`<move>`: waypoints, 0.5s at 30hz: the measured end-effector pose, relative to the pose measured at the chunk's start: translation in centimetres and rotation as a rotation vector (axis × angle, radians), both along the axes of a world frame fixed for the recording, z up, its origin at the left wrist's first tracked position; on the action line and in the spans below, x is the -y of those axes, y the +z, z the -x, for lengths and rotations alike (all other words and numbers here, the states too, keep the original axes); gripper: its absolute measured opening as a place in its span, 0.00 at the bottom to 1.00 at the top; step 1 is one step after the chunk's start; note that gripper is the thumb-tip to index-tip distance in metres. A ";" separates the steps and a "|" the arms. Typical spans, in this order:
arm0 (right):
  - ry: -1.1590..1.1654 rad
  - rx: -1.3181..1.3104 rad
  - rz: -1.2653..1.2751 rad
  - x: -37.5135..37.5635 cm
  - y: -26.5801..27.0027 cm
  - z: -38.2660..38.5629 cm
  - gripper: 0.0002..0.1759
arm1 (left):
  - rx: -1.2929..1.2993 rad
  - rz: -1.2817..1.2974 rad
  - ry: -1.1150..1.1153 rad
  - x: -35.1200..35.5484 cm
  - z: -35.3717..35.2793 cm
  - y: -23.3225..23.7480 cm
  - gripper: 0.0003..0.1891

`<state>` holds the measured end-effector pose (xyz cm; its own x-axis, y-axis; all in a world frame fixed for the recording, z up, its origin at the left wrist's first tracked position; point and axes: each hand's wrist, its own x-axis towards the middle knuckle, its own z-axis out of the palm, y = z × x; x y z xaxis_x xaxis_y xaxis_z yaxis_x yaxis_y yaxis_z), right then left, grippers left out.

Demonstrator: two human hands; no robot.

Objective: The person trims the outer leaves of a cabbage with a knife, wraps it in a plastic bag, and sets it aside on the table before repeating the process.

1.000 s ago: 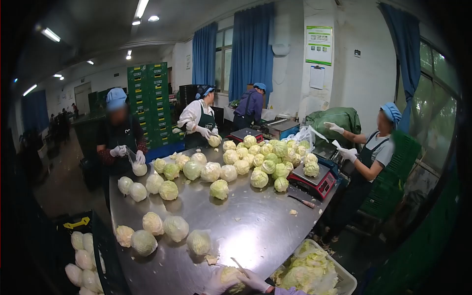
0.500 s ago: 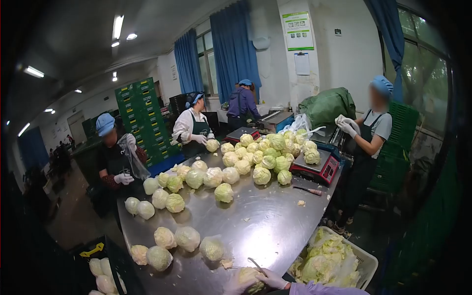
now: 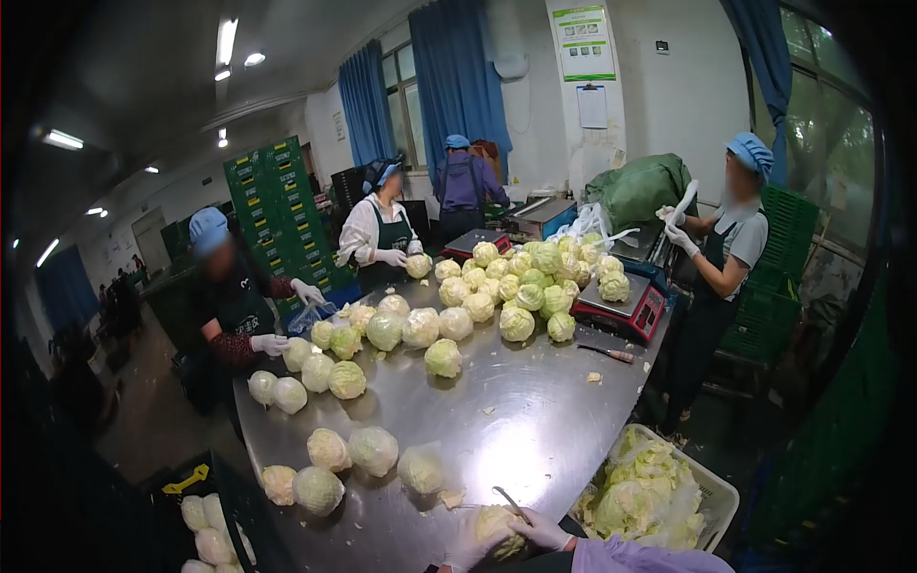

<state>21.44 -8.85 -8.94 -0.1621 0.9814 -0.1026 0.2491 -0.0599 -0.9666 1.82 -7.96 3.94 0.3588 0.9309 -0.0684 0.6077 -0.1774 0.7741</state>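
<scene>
Head view: beside the near edge of a broad, smooth, stainless-steel table (image 3: 458, 401), a round, pale green cabbage with a creamy, crinkled surface (image 3: 499, 531) is held between two hands in thin white gloves. The left hand (image 3: 466, 548) cups the cabbage from its left side, the separate fingers too blurred to count; the right hand (image 3: 543, 531) has its fingers closed around a slender, dark, slightly curved tool (image 3: 510, 503), whose projecting end points up over the table. Whether the cabbage rests on the steel cannot be told. Just left of it along the table lies a small, flat, pale leaf scrap (image 3: 451, 498); beyond this stand five globular cabbages (image 3: 373, 451), several sheathed in glossy clear film. Bare reflective metal, flecked with trimmings, extends from the hands across the table's middle to a dense mound of veined green cabbages (image 3: 530, 277) on its far part. Near the table's right edge sit a boxy red scale with a flat metal pan (image 3: 630, 310) and, below it, a brown-handled knife (image 3: 607, 353). Against the table's right side, below its top, a white, rounded-corner plastic basket (image 3: 712, 475) brims with limp, ruffled leaves (image 3: 640, 492), bordering the right arm's room.
</scene>
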 end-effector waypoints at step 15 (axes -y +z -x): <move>-0.008 0.022 -0.030 0.8 1.4 0.2 0.37 | 0.015 -0.051 -0.007 -0.8 0.7 -3.3 0.30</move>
